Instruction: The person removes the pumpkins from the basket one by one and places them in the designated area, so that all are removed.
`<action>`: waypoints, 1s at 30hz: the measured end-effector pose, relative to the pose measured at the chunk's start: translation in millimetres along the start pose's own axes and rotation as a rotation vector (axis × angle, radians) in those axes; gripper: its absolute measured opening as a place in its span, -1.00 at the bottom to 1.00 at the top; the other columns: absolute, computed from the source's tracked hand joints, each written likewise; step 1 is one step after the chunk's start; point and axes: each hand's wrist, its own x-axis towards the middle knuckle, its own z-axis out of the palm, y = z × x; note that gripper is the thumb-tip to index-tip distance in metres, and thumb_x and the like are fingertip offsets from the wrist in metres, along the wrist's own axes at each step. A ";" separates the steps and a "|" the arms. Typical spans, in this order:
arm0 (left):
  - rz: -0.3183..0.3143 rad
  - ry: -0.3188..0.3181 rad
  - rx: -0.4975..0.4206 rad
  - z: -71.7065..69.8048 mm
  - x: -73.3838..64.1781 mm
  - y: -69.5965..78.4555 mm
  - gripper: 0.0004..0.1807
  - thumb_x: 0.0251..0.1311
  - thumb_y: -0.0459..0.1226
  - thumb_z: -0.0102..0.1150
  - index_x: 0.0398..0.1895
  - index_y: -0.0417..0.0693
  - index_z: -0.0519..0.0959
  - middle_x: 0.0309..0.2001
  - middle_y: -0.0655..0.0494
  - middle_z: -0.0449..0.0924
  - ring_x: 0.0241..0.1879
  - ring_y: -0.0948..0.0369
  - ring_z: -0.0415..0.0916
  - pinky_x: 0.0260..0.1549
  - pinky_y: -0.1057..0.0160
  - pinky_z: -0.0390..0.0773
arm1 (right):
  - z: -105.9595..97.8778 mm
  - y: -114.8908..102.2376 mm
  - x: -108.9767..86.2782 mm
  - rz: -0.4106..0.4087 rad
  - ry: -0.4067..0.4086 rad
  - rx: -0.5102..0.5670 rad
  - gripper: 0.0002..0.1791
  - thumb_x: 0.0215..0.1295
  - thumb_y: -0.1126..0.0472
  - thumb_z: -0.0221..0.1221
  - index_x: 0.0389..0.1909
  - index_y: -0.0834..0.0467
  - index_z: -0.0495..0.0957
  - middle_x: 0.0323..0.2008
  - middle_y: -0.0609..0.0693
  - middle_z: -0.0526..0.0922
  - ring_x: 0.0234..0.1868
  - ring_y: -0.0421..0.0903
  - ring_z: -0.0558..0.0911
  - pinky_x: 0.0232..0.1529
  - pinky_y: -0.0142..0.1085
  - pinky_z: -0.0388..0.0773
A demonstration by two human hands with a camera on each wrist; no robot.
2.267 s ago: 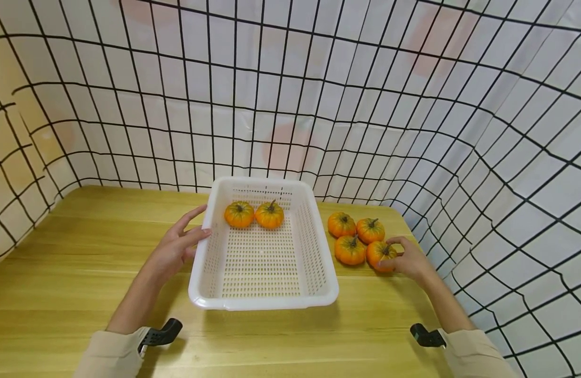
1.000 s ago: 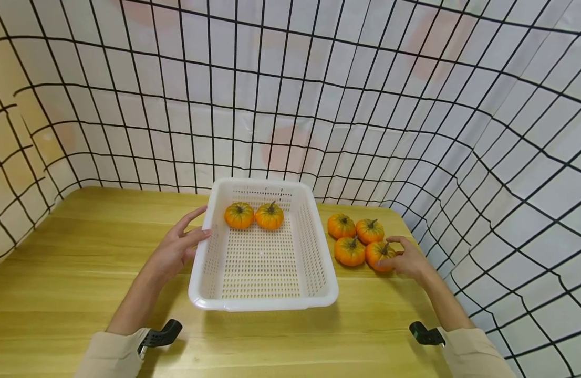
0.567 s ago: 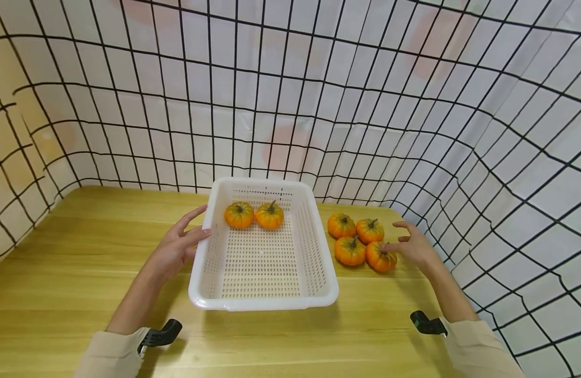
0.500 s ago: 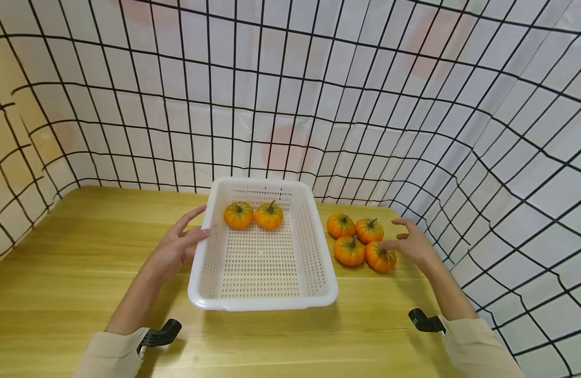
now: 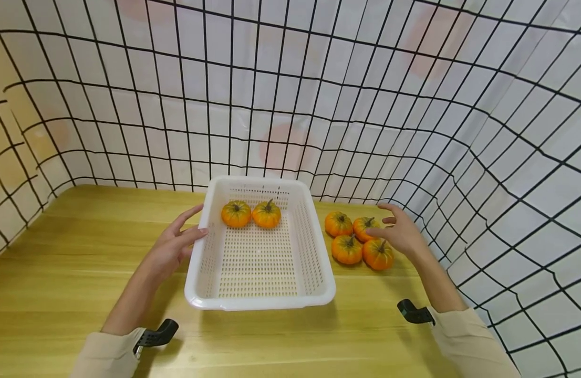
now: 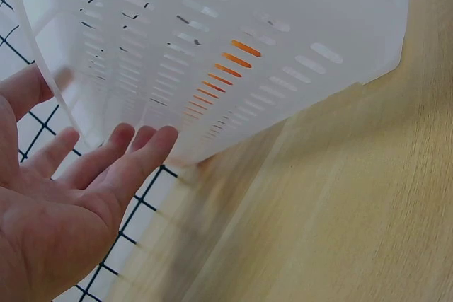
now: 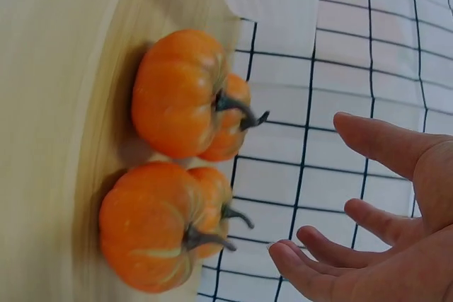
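A white perforated plastic basket [image 5: 260, 302] stands on the wooden table, with two small orange pumpkins [image 5: 236, 214] side by side at its far end. My left hand [image 5: 169, 249] holds the basket's left side: the thumb laps over the rim, and the fingers [image 6: 145, 157] lie against the outer wall. Right of the basket, several more small pumpkins [image 5: 346, 249] sit in a tight cluster. Above its right side hovers my right hand [image 5: 401, 231], fingers spread and holding nothing. Its thumb overlaps the back right pumpkin [image 5: 363, 224] in the head view.
Black wire grid panels [image 5: 271, 94] backed by white sheeting enclose the wooden table [image 5: 82, 252] at the back and sides. The right panel stands close beside my right forearm. A black wrist mount [image 5: 413, 312] projects from each sleeve.
My right hand has let go of the front right pumpkin and moved back and up toward the back right one. The pumpkins and my left hand have stayed in place.
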 end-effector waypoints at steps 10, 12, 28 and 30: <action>-0.003 -0.004 -0.001 0.4 -0.1 2.0 -0.24 0.50 -0.14 0.09 0.64 0.25 -0.03 0.50 -0.33 0.18 0.10 -0.02 0.67 -0.04 -0.14 0.70 | 12.9 -26.8 6.5 -0.050 -0.030 -0.022 0.04 0.22 -0.14 0.40 0.61 -0.01 0.05 0.44 0.34 0.30 0.43 0.30 0.34 0.26 0.23 0.48; -0.004 -0.004 0.002 0.7 0.0 2.3 -0.24 0.50 -0.14 0.09 0.64 0.26 -0.03 0.50 -0.32 0.18 0.10 -0.02 0.67 -0.04 -0.15 0.70 | 14.1 -32.6 7.5 -0.050 -0.027 -0.040 0.04 0.21 -0.17 0.39 0.60 -0.03 0.07 0.43 0.31 0.33 0.40 0.29 0.38 0.25 0.21 0.50; -0.001 -0.013 -0.001 -0.2 -1.1 2.9 -0.25 0.51 -0.15 0.06 0.64 0.25 -0.04 0.49 -0.35 0.19 0.08 -0.03 0.68 -0.05 -0.16 0.70 | 36.3 -91.7 18.0 -0.184 -0.052 -0.020 -0.08 0.20 -0.05 0.42 0.53 -0.05 0.20 0.39 0.26 0.41 0.34 0.26 0.47 0.23 0.15 0.56; -0.003 -0.015 -0.004 -0.1 -1.5 2.5 -0.25 0.51 -0.15 0.06 0.64 0.25 -0.04 0.49 -0.35 0.18 0.07 -0.04 0.69 -0.05 -0.18 0.70 | 39.6 -98.0 18.7 -0.197 -0.058 -0.021 -0.08 0.19 -0.03 0.42 0.53 -0.05 0.21 0.38 0.26 0.42 0.32 0.27 0.48 0.22 0.15 0.56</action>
